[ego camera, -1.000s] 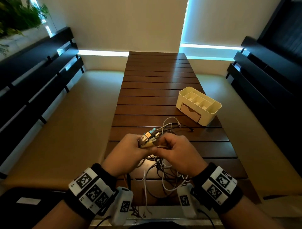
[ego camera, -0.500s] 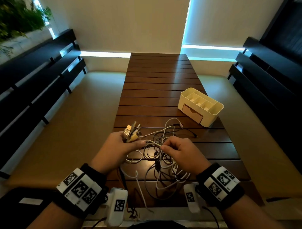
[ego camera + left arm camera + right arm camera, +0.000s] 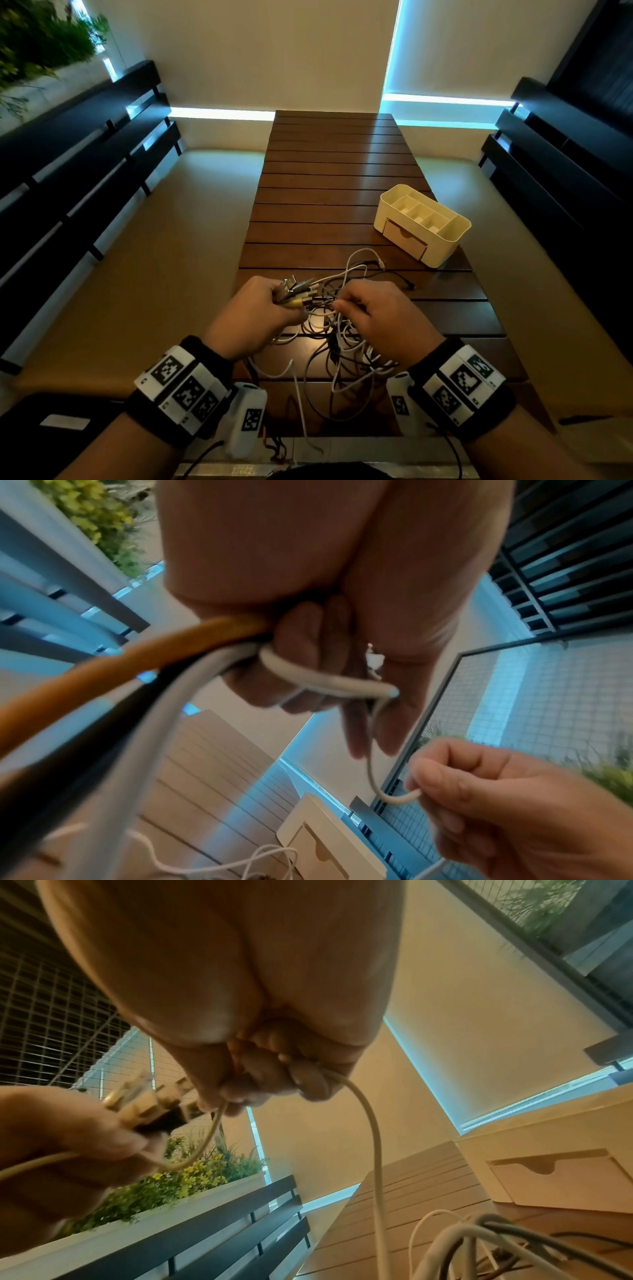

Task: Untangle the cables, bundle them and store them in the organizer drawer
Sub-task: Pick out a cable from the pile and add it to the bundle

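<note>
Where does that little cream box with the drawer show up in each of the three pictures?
Head view: the organizer stands on the table, right of centre, beyond the hands.
Left wrist view: bottom centre, drawer front facing the camera.
Right wrist view: far right, drawer shut.
Shared landmark: the notched drawer front.

dim warm light, cool blue window glow behind, wide-angle edge warping, blurred wrist close-ups
</note>
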The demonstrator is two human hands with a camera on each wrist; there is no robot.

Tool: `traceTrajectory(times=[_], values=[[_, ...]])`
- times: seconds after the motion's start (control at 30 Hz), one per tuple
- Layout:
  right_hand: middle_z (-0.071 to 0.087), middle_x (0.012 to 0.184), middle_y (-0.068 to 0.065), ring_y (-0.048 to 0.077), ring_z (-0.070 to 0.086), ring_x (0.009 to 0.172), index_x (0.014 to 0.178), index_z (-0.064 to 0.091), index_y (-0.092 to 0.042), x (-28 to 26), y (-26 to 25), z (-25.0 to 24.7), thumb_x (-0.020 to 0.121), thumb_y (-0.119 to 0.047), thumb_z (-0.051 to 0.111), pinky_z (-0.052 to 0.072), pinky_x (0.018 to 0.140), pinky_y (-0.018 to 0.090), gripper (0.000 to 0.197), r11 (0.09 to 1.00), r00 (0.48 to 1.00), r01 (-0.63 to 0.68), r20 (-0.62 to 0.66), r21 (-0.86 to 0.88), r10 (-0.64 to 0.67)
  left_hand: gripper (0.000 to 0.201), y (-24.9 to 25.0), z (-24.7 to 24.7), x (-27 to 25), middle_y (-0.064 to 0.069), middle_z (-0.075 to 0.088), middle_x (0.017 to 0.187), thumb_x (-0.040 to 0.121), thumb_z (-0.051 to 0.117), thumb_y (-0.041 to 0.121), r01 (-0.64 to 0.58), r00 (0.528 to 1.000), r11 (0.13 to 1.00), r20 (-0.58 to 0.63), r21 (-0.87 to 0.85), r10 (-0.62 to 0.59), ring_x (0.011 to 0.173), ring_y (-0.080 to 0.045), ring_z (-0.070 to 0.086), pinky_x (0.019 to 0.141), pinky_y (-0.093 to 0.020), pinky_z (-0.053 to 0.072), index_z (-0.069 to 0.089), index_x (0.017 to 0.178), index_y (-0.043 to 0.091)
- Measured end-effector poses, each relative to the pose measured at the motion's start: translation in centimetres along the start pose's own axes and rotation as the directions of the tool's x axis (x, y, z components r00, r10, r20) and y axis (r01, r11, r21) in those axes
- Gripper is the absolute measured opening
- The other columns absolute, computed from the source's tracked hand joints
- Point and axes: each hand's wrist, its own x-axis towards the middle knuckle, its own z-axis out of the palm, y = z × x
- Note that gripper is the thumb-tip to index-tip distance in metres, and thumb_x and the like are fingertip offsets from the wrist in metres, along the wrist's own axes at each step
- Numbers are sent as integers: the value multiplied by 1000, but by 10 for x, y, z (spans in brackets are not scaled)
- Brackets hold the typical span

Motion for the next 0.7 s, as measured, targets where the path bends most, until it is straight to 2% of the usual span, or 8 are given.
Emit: traceTrajectory(times=[0.07,0.17,0.27,0.37,0.53,0.6,0.67,0.7], values=[[62,78,-8,9,59,68,93,65,-23,0,3,-4,96,-28,59,51,62,24,9,999,999,-12,-31,43,13,25,-3,-1,-2,2,57,60,80,81,26,27,997,999,67,-18,-25,49,-5,49,49,-17,40,66,72,7],[64,81,-11,6,61,73,92,64,-31,1,3,-6,95,-22,62,51,65,21,9,991,1000,10,-13,134,-8,40,-4,1,-3,-3,58,62,78,80,38,42,988,997,154,-71,-31,48,-9,45,50,-22,38,67,78,1],[66,85,-12,4,62,80,94,64,-33,1,0,-5,93,-18,65,51,69,19,15,976,998,37,45,216,-48,29,1,4,-2,4,59,58,82,75,35,33,988,983,152,-182,-5,47,-5,47,51,-16,39,68,74,9],[67,90,-14,5,64,85,96,64,-33,0,-5,-1,92,-17,66,54,73,22,17,963,994,77,58,257,-95,25,1,5,1,6,54,58,82,74,35,5,991,981,131,-193,21,53,-9,45,53,-19,37,68,74,13],[65,83,-11,7,62,76,93,61,-35,-1,-3,2,93,-17,65,50,66,18,17,956,997,77,-14,285,-76,24,4,6,-2,2,45,56,90,69,27,-21,980,983,191,-181,56,50,-11,38,49,-20,33,66,70,13],[63,77,-5,12,58,67,89,59,-37,-2,-2,2,95,-23,61,49,60,22,15,952,999,42,-4,303,-42,23,8,4,-4,2,47,56,91,67,28,-45,989,977,127,-211,73,51,-11,39,49,-19,35,69,75,11],[60,71,-2,14,53,60,84,58,-36,-3,4,5,98,-29,56,44,55,20,16,949,1000,-9,7,316,7,24,12,-6,-5,4,50,55,89,66,30,-56,998,955,-22,-291,51,50,-10,42,48,-19,37,69,72,13],[58,69,-3,10,50,58,82,59,-36,-4,9,6,99,-31,53,42,55,20,19,944,999,-45,15,326,43,24,15,-12,-6,4,51,55,87,66,31,-62,995,935,-92,-349,32,49,-11,43,47,-19,38,69,71,13]])
